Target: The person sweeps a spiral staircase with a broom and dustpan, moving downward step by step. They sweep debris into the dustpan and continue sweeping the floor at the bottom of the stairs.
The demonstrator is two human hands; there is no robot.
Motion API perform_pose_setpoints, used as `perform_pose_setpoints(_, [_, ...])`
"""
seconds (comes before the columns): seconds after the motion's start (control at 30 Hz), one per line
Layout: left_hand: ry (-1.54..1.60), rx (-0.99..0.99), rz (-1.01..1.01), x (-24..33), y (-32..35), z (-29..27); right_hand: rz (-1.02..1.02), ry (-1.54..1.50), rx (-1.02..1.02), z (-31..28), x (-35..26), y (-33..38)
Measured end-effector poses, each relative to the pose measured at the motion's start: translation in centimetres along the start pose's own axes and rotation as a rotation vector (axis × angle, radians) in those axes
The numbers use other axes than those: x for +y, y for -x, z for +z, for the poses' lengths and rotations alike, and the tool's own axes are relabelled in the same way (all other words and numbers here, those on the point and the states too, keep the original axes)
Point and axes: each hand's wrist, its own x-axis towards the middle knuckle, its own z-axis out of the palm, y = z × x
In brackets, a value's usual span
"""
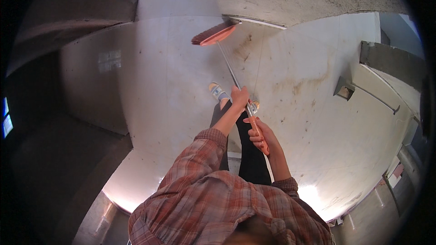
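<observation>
Both hands closed around a broom (227,59); left hand (239,96) gripping the metal shaft, right hand (260,135) just behind it on the orange grip; orange brush head (214,34) well ahead of the hands, resting on the stained pale floor (318,109); sandalled foot (218,91) just left of the left hand.

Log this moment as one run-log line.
left hand: grips broom handle | right hand: grips orange end | broom head: on pale floor, near stained patch
</observation>
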Motion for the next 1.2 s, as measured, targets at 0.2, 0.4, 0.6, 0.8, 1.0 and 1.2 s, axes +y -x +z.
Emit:
perform_pose_setpoints(0.2, [0.082,0.093,-0.031,-1.6,1.6,-0.2,0.055,0.074,0.037,-0.5,-0.3,1.7])
perform_pose_setpoints(0.4, [-0.144,-0.007,-0.060,-9.6,-4.6,3.4,0.024,-0.209,-0.030,-5.2,-0.8,1.3])
perform_pose_setpoints(0.6, [-0.112,-0.234,-0.301,-12.1,3.1,8.7,-0.074,-0.211,0.305,-6.7,3.2,5.8])
perform_pose_setpoints(0.8, [0.011,-0.240,-0.219,-9.4,9.0,10.3,-0.016,-0.079,0.257,-6.3,1.3,11.9])
perform_pose_setpoints(1.0, [0.071,-0.048,-0.133,-4.4,1.5,14.2,-0.076,0.068,0.109,-10.6,-7.0,6.4])
perform_pose_setpoints(1.2, [-0.191,-0.193,-0.201,-6.0,-2.3,19.0,-0.256,-0.390,-0.005,-14.0,-5.6,3.4])
